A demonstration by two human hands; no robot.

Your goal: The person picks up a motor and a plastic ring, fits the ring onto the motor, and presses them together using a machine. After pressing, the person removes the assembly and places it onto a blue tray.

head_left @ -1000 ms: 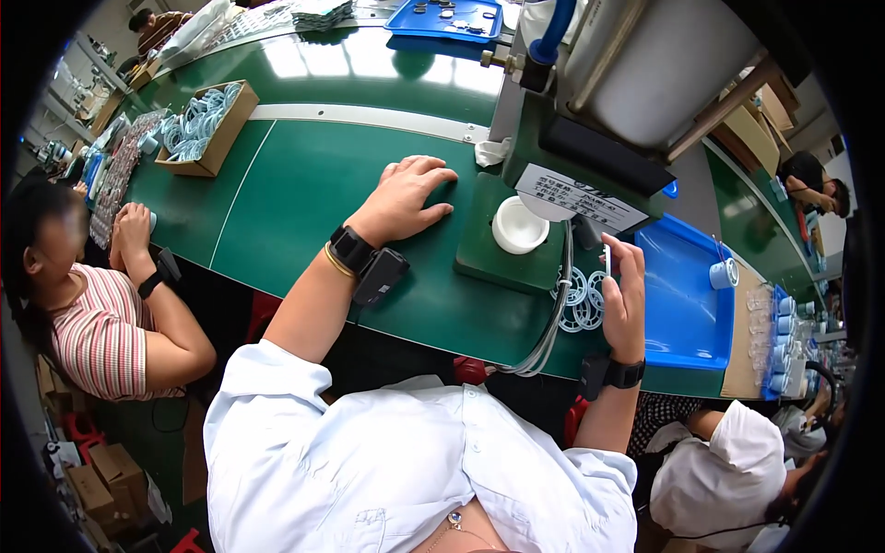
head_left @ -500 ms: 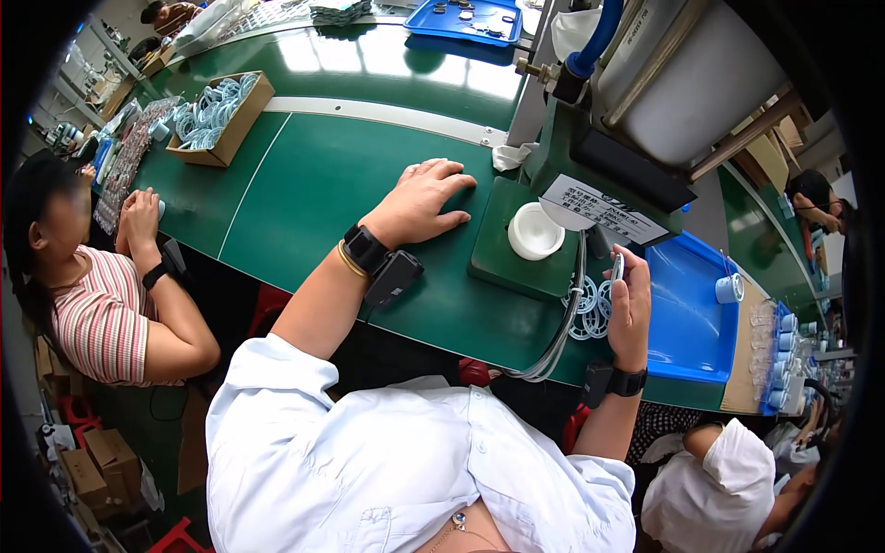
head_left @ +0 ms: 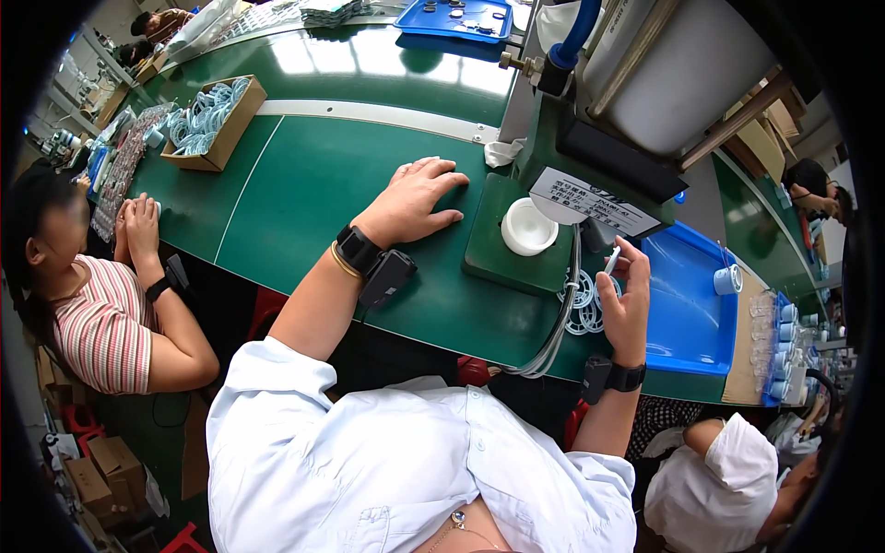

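Observation:
My left hand (head_left: 415, 201) lies on the green table with its fingers spread and holds nothing. To its right is the green base (head_left: 489, 249) of a press, with a round white cup-shaped holder (head_left: 529, 241) on it. My right hand (head_left: 629, 300), right of the base, pinches a pale blue plastic ring (head_left: 612, 261) between thumb and fingers, seen nearly edge-on. More light blue spoked rings (head_left: 579, 318) lie on the table beside that hand, partly hidden by it and by a bundle of grey cables (head_left: 556, 343).
The press body (head_left: 678, 83) rises above the base. A blue tray (head_left: 687, 346) sits at the right, with a light blue cup-shaped part (head_left: 727, 280) at its far edge. At the left stands a cardboard box (head_left: 241, 124) of blue rings. Co-workers sit on both sides.
The ring in my right hand has tilted and turned more edge-on, and the fingers have curled around it. My left hand stays on the table. The whole view has shifted slightly.

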